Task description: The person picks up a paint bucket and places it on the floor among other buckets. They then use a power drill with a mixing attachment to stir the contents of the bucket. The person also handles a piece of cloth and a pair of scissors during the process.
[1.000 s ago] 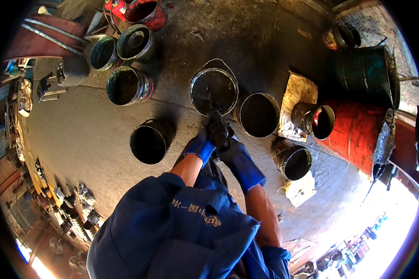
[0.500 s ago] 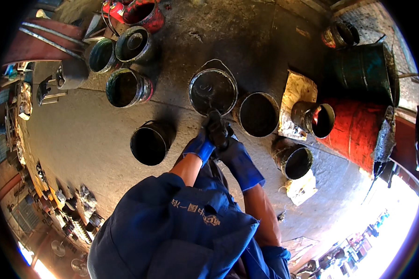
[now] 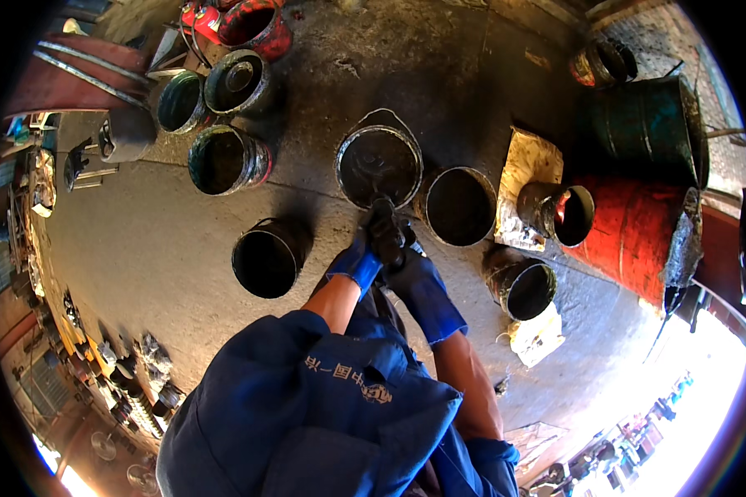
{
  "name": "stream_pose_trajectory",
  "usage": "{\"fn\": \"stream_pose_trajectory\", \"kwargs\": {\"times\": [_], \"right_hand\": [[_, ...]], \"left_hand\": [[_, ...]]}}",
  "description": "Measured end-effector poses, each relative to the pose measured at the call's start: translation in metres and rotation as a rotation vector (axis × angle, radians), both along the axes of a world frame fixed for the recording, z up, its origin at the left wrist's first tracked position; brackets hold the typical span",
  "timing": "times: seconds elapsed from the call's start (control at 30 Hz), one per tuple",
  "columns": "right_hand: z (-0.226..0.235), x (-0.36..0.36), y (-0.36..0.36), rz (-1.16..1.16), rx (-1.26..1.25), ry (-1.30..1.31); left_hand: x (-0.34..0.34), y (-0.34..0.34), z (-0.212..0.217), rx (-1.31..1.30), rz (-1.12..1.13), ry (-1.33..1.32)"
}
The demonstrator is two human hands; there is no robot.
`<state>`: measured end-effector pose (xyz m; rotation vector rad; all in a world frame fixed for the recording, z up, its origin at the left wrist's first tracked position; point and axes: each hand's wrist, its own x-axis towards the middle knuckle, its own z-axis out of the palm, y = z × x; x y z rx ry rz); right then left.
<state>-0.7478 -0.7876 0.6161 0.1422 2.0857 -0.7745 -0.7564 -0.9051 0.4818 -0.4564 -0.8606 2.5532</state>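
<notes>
In front of me a bucket (image 3: 340, 170) with a raised wire handle holds dark, glossy liquid. Over its near rim sits a dark hand-held power tool (image 3: 383, 228), its lower end pointing into the liquid; what lies under the surface is hidden. Both my hands wear blue gloves with blackened fingers. My left hand (image 3: 358, 261) is closed round the tool's left side. Lower on the right, my right hand (image 3: 419, 286) grips the tool's rear part. An open bucket (image 3: 459, 205) with a dark inside stands just right of the liquid-filled one.
A dark bucket (image 3: 269, 257) stands to the left, with several stained buckets (image 3: 228, 159) beyond it. On the right lie a red drum (image 3: 626, 232) and a green drum (image 3: 642, 128). Stained cardboard (image 3: 529, 161) and a small bucket (image 3: 522, 286) are nearer. A fire extinguisher (image 3: 203, 21) stands far left.
Both hands and the tool stay at the bucket with almost no movement. Bright reflections on the dark liquid have dimmed and shifted.
</notes>
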Motion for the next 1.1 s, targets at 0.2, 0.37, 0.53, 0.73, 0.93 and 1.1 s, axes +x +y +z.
{"fn": "stream_pose_trajectory", "kwargs": {"times": [0.2, 0.37, 0.53, 0.73, 0.93, 1.1], "right_hand": [[0.026, -0.008, -0.005, 0.021, 0.090, -0.015], [0.039, -0.014, -0.010, 0.062, 0.144, -0.048], [0.024, -0.005, -0.008, -0.050, 0.108, -0.055], [0.001, 0.003, -0.001, -0.052, -0.034, 0.093], [0.004, 0.000, -0.003, 0.006, -0.001, 0.046], [0.002, 0.002, 0.004, 0.017, 0.018, 0.013]], "left_hand": [[0.000, 0.002, -0.003, -0.023, 0.006, 0.153], [-0.001, 0.006, -0.006, 0.077, 0.112, 0.050], [0.000, 0.009, -0.013, 0.087, 0.130, 0.032], [-0.004, 0.010, -0.001, 0.129, 0.075, 0.089], [0.008, 0.005, -0.028, -0.139, -0.018, -0.021], [0.009, 0.017, -0.016, 0.115, 0.046, 0.081]]}}
